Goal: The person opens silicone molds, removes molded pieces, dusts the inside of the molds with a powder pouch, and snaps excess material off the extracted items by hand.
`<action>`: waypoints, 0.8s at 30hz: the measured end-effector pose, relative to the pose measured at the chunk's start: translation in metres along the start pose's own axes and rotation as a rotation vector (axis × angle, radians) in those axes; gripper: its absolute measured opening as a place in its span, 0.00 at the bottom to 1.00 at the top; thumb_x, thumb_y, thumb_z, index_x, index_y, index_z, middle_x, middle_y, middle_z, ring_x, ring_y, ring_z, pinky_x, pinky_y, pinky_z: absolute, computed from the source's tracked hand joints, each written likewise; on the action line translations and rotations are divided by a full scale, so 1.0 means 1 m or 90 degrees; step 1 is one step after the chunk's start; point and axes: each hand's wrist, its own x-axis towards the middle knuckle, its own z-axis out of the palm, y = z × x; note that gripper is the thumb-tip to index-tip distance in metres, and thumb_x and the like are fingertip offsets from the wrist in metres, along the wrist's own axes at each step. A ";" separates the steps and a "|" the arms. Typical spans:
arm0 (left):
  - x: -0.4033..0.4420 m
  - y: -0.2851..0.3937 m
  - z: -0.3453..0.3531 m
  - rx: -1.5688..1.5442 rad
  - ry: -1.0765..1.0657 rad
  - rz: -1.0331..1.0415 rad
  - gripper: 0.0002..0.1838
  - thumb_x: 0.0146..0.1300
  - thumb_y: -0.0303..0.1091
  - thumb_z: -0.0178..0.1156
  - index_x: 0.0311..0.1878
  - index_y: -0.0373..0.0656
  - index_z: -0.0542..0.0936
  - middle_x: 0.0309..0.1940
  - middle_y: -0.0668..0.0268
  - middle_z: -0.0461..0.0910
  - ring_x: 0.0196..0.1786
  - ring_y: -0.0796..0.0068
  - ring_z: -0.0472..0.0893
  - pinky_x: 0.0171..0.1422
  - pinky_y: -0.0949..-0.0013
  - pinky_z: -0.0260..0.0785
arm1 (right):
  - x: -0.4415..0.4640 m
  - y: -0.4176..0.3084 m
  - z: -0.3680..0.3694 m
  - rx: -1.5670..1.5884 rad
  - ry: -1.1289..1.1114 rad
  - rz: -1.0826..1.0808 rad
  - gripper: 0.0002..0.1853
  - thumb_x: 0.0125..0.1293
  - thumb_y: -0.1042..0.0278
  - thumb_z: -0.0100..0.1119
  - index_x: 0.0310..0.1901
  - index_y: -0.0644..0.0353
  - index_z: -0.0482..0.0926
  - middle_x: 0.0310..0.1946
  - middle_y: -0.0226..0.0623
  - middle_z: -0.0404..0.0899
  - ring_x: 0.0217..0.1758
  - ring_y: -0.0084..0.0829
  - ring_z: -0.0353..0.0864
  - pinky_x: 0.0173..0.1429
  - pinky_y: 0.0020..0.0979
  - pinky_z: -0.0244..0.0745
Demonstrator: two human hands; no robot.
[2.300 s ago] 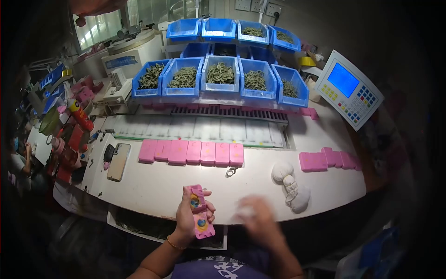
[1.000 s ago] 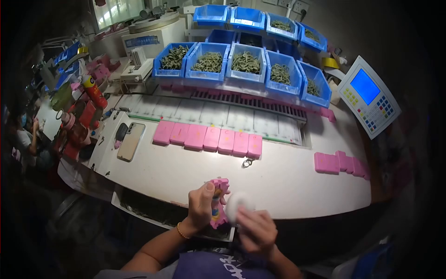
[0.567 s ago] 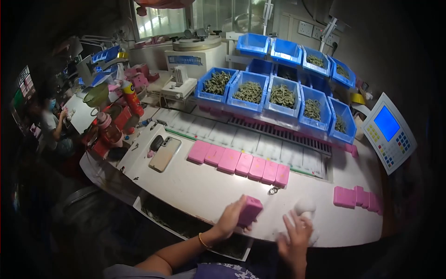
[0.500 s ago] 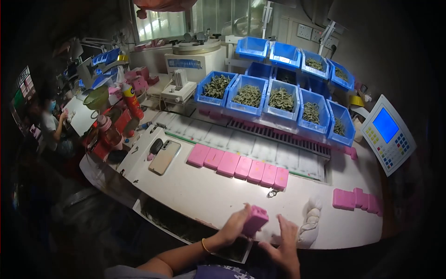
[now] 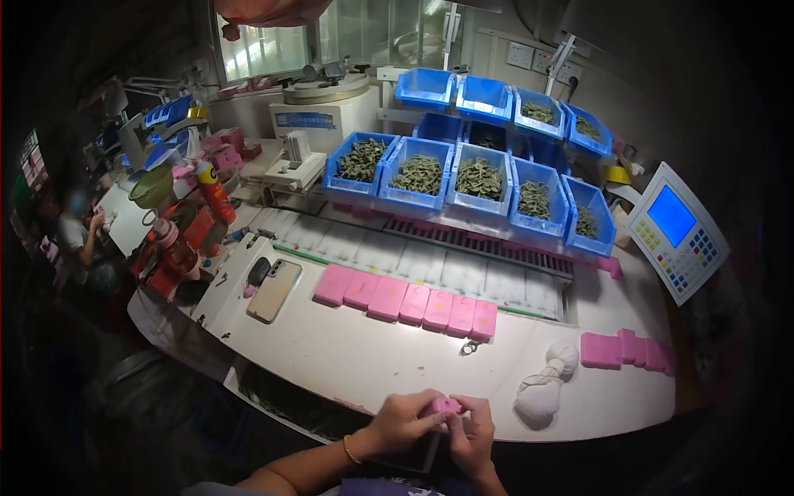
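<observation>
At the table's front edge, my left hand (image 5: 400, 423) and my right hand (image 5: 473, 434) are both closed on one small pink rubber mould (image 5: 446, 405). The fingers hide much of it; only its top end shows between them. A row of several similar pink moulds (image 5: 387, 296) lies side by side beyond my hands, some with faint yellow marks. A small metal ring-like piece (image 5: 470, 348) rests just below the row's right end. To the right of my hands is a white cloth pouch (image 5: 539, 395), twisted in its middle.
More pink blocks (image 5: 602, 350) lie at the right, below a control panel (image 5: 672, 219) with a blue screen. Blue bins (image 5: 413, 198), several with dark green pieces, stand at the back. A phone (image 5: 275, 291) lies left. Another person (image 5: 87, 231) sits far left.
My right hand, open and apart before, has come in and closed on the mould beside my left hand. The mould has turned and lowered. The pouch shifted and its shape changed. The camera view moved slightly.
</observation>
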 end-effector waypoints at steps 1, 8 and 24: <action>0.006 -0.002 -0.007 0.058 0.012 0.024 0.17 0.65 0.45 0.65 0.45 0.40 0.82 0.25 0.55 0.80 0.28 0.59 0.83 0.35 0.63 0.74 | 0.005 -0.001 0.001 -0.129 -0.007 -0.075 0.17 0.65 0.71 0.65 0.54 0.66 0.77 0.44 0.40 0.78 0.44 0.36 0.74 0.51 0.33 0.71; 0.021 -0.030 -0.071 0.449 0.217 -0.106 0.26 0.58 0.48 0.70 0.56 0.44 0.81 0.45 0.55 0.81 0.46 0.55 0.80 0.55 0.59 0.73 | 0.011 0.012 -0.010 -0.094 0.052 0.035 0.17 0.64 0.75 0.62 0.55 0.66 0.79 0.49 0.46 0.79 0.51 0.44 0.78 0.60 0.39 0.74; 0.210 -0.137 -0.186 0.674 0.358 -0.168 0.21 0.60 0.40 0.66 0.56 0.45 0.79 0.49 0.54 0.78 0.54 0.50 0.75 0.57 0.52 0.70 | 0.010 0.018 -0.003 -0.306 0.047 -0.166 0.12 0.58 0.77 0.67 0.44 0.61 0.83 0.41 0.40 0.83 0.44 0.45 0.79 0.50 0.41 0.72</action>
